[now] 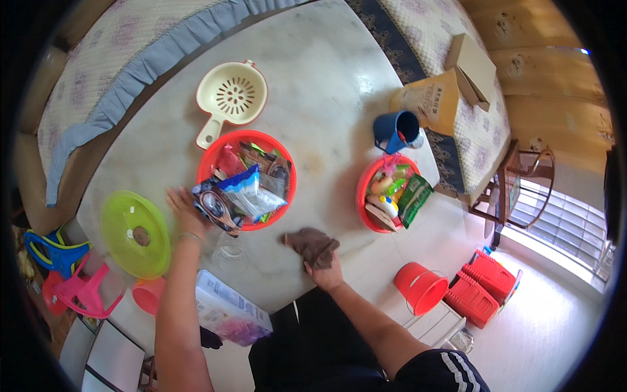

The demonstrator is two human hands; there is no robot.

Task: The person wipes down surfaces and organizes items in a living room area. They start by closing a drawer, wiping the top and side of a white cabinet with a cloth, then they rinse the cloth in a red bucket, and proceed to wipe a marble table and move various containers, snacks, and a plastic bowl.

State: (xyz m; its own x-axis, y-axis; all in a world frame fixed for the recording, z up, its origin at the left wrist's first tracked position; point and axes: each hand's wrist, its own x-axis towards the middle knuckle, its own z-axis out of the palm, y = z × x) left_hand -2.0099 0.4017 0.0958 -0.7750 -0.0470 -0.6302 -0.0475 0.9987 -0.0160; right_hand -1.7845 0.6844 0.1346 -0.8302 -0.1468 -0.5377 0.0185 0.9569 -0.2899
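My right hand [327, 274] grips a bunched brown cloth [316, 247] over the near edge of the marble table [318, 54]. At the lower left side of a red plastic basket [291, 196] is my left hand [188, 210], its fingers spread on the tabletop; part of it is hidden by packets. Snack packets [247, 191] fill this basket and hang over its rim. A clear glass [230, 257] stands near my left forearm. Farther right, a smaller red basket [361, 196] holds a green packet [415, 200], a small white bottle and other items.
A cream strainer [232, 98] lies beyond the large basket, a lime-green plastic lid [134, 235] to the left. At the right edge are a blue mug [392, 130] and brown paper bag [431, 100]. A packaged bundle [232, 308] sits near me; a red bucket [421, 288] is at lower right.
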